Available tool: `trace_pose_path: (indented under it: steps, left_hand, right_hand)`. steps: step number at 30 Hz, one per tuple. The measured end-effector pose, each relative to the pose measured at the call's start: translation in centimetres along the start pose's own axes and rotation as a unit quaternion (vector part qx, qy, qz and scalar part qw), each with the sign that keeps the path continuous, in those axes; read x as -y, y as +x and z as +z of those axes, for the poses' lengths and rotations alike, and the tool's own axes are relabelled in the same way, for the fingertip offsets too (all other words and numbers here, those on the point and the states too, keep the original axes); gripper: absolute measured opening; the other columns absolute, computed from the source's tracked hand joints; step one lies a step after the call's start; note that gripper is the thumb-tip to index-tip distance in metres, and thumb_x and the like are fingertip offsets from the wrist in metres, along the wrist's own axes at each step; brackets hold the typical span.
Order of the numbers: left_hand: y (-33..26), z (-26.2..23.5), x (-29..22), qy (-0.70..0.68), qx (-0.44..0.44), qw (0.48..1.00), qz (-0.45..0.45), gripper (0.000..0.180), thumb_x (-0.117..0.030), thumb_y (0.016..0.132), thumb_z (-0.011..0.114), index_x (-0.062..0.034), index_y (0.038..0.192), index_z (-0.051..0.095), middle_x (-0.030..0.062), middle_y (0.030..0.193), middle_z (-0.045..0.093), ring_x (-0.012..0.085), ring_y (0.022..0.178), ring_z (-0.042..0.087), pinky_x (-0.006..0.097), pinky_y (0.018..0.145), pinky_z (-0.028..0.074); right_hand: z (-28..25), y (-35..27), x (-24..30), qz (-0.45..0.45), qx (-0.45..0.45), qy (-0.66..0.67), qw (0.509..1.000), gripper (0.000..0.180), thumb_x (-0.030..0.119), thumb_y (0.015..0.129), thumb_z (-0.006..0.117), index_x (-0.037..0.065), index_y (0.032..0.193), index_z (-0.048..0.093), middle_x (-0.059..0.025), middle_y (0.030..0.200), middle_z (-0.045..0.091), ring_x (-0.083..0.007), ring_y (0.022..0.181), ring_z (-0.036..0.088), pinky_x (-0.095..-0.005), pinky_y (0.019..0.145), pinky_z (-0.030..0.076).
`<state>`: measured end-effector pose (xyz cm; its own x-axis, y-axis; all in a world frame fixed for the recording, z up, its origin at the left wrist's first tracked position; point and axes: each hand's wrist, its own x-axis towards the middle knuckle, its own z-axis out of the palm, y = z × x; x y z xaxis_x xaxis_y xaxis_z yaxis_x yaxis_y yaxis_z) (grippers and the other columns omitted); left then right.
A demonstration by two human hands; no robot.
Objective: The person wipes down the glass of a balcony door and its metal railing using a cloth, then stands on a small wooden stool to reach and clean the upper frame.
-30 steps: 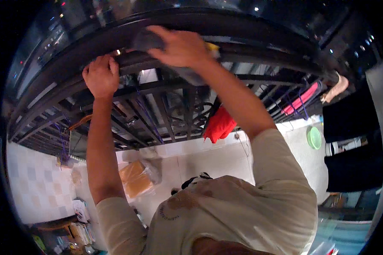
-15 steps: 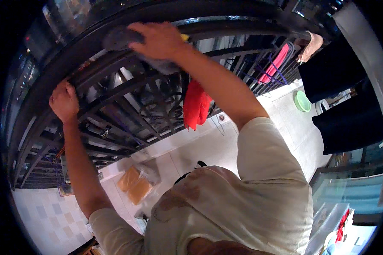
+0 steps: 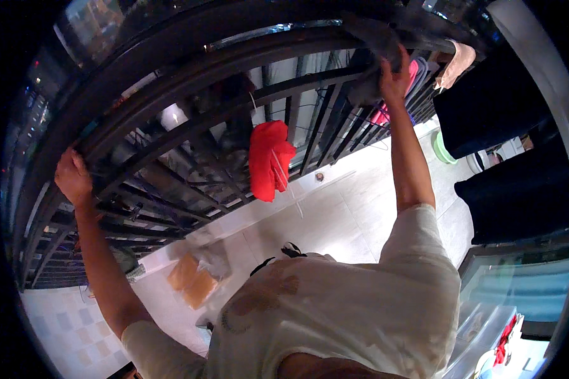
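My left hand point(image 3: 74, 177) is closed round the top rail of a dark metal railing point(image 3: 189, 66) at the far left. Over at the right, my right hand point(image 3: 395, 79) presses a dark grey cloth point(image 3: 367, 88) onto the rail, its fingers curled on it. Part of the cloth drapes down the inner side; its far part blends into the dark rail. A red cloth point(image 3: 269, 161) hangs from the bars between my hands. Just beside my right hand is a pink item point(image 3: 380, 115) on the railing.
A beige cloth point(image 3: 456, 64) hangs at the railing's right end, next to dark hanging garments point(image 3: 518, 196). A green basin point(image 3: 442, 149) stands on the tiled floor point(image 3: 341, 215). Orange-brown packages in clear plastic point(image 3: 193, 281) lie on the floor below the railing.
My right hand has swept far to the right along the railing with the grey cloth. My left hand stays on the rail, slightly lower in view. The red cloth shows more fully.
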<state>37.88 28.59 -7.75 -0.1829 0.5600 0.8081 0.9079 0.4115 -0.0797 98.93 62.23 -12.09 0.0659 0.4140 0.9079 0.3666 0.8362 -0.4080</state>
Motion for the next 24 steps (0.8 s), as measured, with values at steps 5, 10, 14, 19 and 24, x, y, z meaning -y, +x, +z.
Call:
trace_pose_path:
  steps: [5, 10, 14, 19, 24]
  left_hand:
    - [0.3, -1.1, -0.8, -0.024, 0.005, 1.0, -0.001, 0.039, -0.033, 0.093, 0.032, -0.0124, 0.111, 0.061, 0.0131, 0.106, 0.062, 0.0332, 0.099, 0.057, 0.042, 0.085, 0.043]
    - [-0.5, 0.9, 1.6, 0.01, -0.024, 1.0, 0.018, 0.041, -0.033, 0.094, 0.031, -0.0121, 0.113, 0.06, 0.0147, 0.108, 0.062, 0.0341, 0.099, 0.057, 0.04, 0.084, 0.044]
    - [-0.3, -0.6, 1.2, -0.032, 0.009, 0.999, 0.023, 0.042, -0.034, 0.095, 0.031, -0.0108, 0.113, 0.06, 0.0148, 0.109, 0.061, 0.034, 0.1, 0.057, 0.04, 0.084, 0.044]
    - [0.0, 0.6, 3.3, -0.013, 0.014, 0.999, 0.037, 0.043, -0.035, 0.095, 0.031, -0.0077, 0.112, 0.06, 0.0165, 0.108, 0.061, 0.0347, 0.099, 0.057, 0.04, 0.084, 0.044]
    - [-0.4, 0.8, 3.7, -0.003, 0.001, 0.999, 0.036, 0.043, -0.034, 0.095, 0.032, -0.0064, 0.112, 0.06, 0.017, 0.108, 0.061, 0.035, 0.099, 0.057, 0.04, 0.084, 0.044]
  right_hand:
    - [-5.3, -1.2, -7.2, 0.136, 0.009, -0.07, 0.988, 0.049, 0.019, 0.08, 0.065, 0.005, 0.124, 0.048, -0.014, 0.115, 0.057, -0.0265, 0.105, 0.055, -0.0353, 0.09, 0.042]
    - [-6.4, 1.1, -12.1, 0.132, 0.178, -0.244, 0.944, 0.054, 0.035, 0.079, 0.063, 0.003, 0.121, 0.051, -0.0203, 0.112, 0.059, -0.032, 0.105, 0.057, -0.0384, 0.087, 0.045]
    - [-3.9, 2.8, -16.3, 0.101, 0.272, -0.322, 0.901, 0.047, 0.039, 0.078, 0.062, 0.01, 0.115, 0.057, -0.0202, 0.107, 0.06, -0.0355, 0.098, 0.058, -0.0423, 0.082, 0.047]
    - [0.5, 1.7, -20.6, 0.064, 0.376, -0.417, 0.825, 0.043, 0.04, 0.078, 0.06, 0.015, 0.112, 0.059, -0.0176, 0.103, 0.062, -0.0362, 0.097, 0.058, -0.0434, 0.081, 0.048]
    - [1.1, 2.8, -14.6, 0.05, 0.265, -0.367, 0.89, 0.048, 0.047, 0.081, 0.054, 0.01, 0.11, 0.059, -0.0204, 0.099, 0.063, -0.0389, 0.093, 0.059, -0.0427, 0.081, 0.049]
